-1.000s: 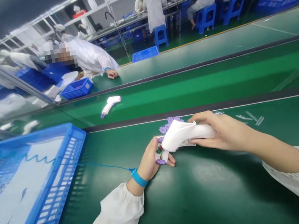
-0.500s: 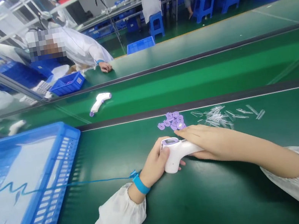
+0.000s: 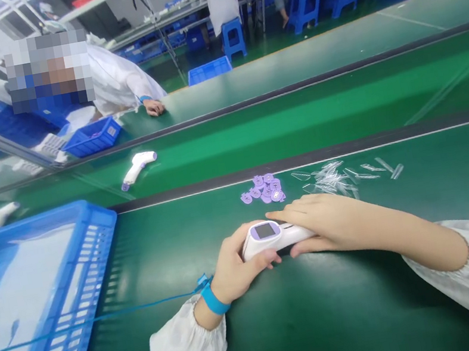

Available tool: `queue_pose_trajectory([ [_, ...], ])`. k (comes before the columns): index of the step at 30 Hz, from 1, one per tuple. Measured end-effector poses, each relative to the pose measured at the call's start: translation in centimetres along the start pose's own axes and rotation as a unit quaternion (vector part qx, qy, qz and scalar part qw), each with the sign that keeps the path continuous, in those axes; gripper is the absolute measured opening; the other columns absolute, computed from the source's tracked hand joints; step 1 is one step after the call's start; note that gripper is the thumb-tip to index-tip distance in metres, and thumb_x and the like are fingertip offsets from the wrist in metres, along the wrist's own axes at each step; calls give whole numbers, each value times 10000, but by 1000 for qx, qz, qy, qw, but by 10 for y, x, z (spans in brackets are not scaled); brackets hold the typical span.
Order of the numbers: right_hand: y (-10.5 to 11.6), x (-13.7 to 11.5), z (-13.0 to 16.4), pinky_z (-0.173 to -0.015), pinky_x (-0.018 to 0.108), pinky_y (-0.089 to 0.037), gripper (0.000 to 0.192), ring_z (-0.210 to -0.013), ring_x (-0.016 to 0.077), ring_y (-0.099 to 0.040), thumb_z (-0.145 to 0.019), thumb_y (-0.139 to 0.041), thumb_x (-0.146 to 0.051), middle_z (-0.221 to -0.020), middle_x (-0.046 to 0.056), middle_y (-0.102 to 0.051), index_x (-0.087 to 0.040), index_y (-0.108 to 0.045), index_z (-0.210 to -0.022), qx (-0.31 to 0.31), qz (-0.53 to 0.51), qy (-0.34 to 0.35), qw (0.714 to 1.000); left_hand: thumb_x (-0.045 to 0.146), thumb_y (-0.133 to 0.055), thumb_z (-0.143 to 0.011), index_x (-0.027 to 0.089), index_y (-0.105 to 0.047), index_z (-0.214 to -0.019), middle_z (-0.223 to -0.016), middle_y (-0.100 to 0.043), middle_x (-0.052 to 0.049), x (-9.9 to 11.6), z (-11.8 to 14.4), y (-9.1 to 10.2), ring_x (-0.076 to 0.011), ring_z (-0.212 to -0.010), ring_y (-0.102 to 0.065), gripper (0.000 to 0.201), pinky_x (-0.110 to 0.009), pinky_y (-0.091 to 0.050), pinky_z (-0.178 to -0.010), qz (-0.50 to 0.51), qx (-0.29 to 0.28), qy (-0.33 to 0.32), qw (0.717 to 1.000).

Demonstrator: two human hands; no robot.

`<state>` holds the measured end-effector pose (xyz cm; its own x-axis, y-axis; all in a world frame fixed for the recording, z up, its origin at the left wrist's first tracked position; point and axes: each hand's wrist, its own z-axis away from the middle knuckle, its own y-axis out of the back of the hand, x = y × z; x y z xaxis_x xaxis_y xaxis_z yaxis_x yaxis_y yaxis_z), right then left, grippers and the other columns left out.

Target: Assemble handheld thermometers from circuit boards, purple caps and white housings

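Observation:
Between my two hands is a white infrared thermometer [image 3: 288, 237], its purple-framed dark screen turned up towards me. My left hand [image 3: 232, 263] wraps round the head end, thumb along the near side. The handle end is gripped by my right hand [image 3: 324, 223], its fingers over the top and its thumb below. Part of the handle is hidden under that palm. Just beyond lies a small heap of purple plastic pieces [image 3: 265, 189]. To their right are scattered clear plastic strips [image 3: 330, 178]. A blue wrist strap [image 3: 215, 300] with a cord circles my left wrist.
A blue basket [image 3: 103, 214] holding white sheets stands at the left. Another thermometer [image 3: 137, 168] lies on the green belt [image 3: 254, 130] beyond the dark rail. Across it, a co-worker's hand [image 3: 154, 107] rests beside a small blue bin [image 3: 92, 137].
Both hands have rolled the thermometer so its screen faces up more. The view has shifted slightly; the thermometer on the belt appears further left.

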<state>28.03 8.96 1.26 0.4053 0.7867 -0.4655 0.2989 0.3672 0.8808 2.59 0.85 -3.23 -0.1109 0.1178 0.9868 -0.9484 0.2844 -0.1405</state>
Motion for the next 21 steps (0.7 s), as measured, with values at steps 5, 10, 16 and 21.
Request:
queue_pose_trajectory([
  [5, 14, -5, -2, -620, 302, -438, 300, -720, 199, -713, -1070, -612, -524, -925, -4, -790, -266, -736, -1160, -48, -114, -40, 992, 451, -896, -853, 168, -732, -1317, -1049, -813, -111, 3, 4, 4, -238, -813, -776, 568, -334, -616, -764, -55, 20, -23, 998],
  [10, 15, -5, -4, -642, 289, -417, 220, -746, 185, -730, -1033, -682, -479, -936, -30, -806, -282, -748, -1105, -19, -137, -53, 989, 460, -865, -888, 155, -750, -1303, -945, -827, -95, 6, 3, 3, -259, -860, -784, 528, -370, -608, -870, -62, 20, -50, 997],
  [16, 9, -8, -4, -623, 305, -400, 321, -718, 199, -703, -1030, -666, -557, -865, -10, -771, -245, -733, -1066, -28, -107, -57, 992, 500, -822, -918, 172, -775, -1294, -927, -828, -99, 6, 6, 8, -308, -968, -781, 501, -405, -614, -916, -154, 21, -71, 985],
  [21, 4, -2, -4, -674, 311, -467, 329, -796, 209, -732, -1053, -639, -557, -949, 5, -786, -241, -726, -1074, -29, -142, -55, 988, 436, -831, -931, 240, -722, -1401, -1188, -832, -114, 8, 6, 8, -268, -919, -806, 521, -407, -624, -941, -135, 28, -121, 983],
])
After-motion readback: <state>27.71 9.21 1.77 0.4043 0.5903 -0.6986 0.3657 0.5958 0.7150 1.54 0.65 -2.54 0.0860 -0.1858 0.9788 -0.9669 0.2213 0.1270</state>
